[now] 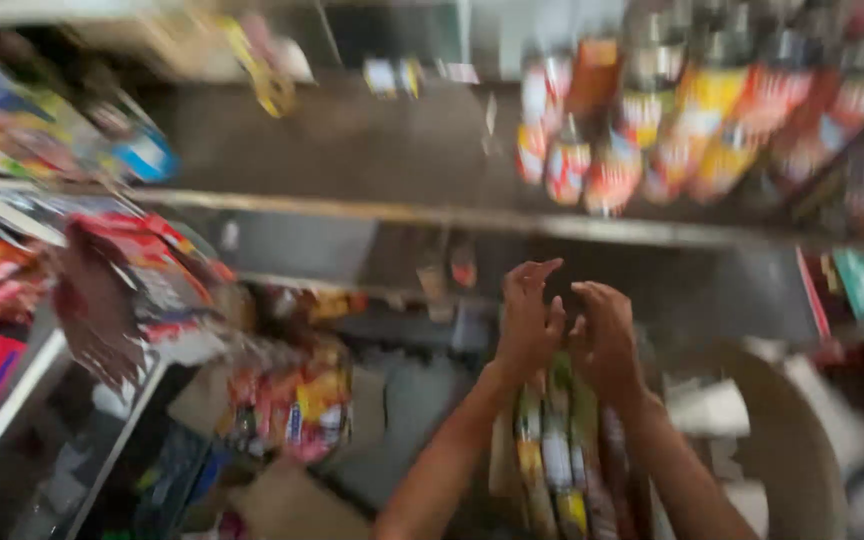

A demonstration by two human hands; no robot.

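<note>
Yellow-and-green packets (557, 450), a hanging strip of them, run down between the person's forearms. The left hand (527, 325) and right hand (604, 335) are raised side by side at the strip's top end, fingers curled toward each other; the blur is too heavy to tell whether they are pinched on it. Above the hands runs a shelf edge (432, 213) with a row of red and yellow jars (652, 130) on it. Off to the left of the hands hang more snack packets (292, 400). By the look of it, the strip's top is being handled; a steady pinch there seems called for.
</note>
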